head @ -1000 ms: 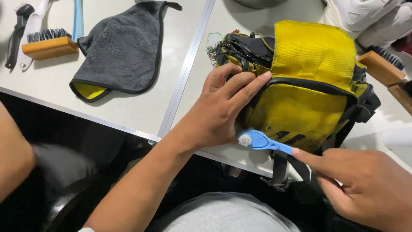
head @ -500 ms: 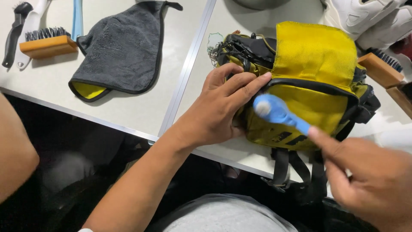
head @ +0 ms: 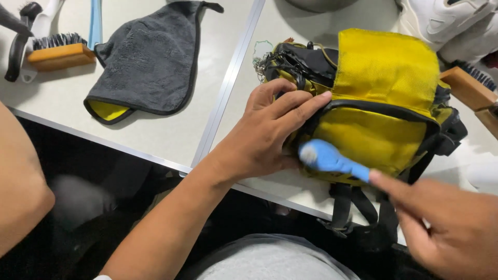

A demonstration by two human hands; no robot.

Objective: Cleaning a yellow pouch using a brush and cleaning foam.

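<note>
Bag (head: pixel 384 109) lies on table (head: pixel 155 137), right of the seam strip (head: pixel 228 83). Left hand (head: pixel 270 132) rests on the bag's left end. Brush (head: pixel 332 159) lies against the bag's near face, just right of the left hand, held by right hand (head: pixel 451 228) at near right. Cloth (head: pixel 150 57) lies left of the seam. Wooden brush (head: pixel 59 52) far left. Shoe (head: pixel 456 23) far right, behind the bag.

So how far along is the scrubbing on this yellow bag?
Nothing shows a finished part. In hand: the left hand presses on the bag while the right hand works a blue brush on its lower front panel. The grey cloth and wooden brush lie aside on the table, untouched.
</note>
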